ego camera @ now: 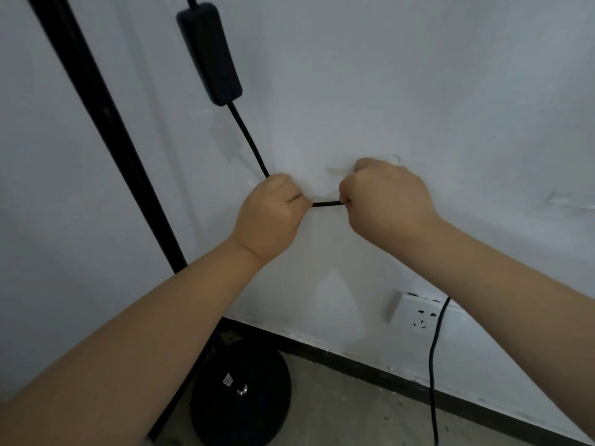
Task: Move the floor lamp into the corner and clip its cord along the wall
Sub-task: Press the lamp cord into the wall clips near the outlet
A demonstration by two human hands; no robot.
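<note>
While both hands press the cord point(326, 204) to the wall point(418, 91) at centre frame, the main risk is poor adhesion: the paint there looks scuffed and flaking, so a clip would likely peel off. No clip is visible; it may be hidden under the hands. The left hand point(270, 214) and right hand point(386, 194) each have fingers clenched on the cord, a short span taut between them. Pulling harder could drag the inline switch point(209, 53), upper left, or tip the floor lamp point(241, 391), whose base sits on the bare floor point(354, 413) at the lower left. A wall socket point(415, 312) sits lower right, cord trailing past it.
</note>
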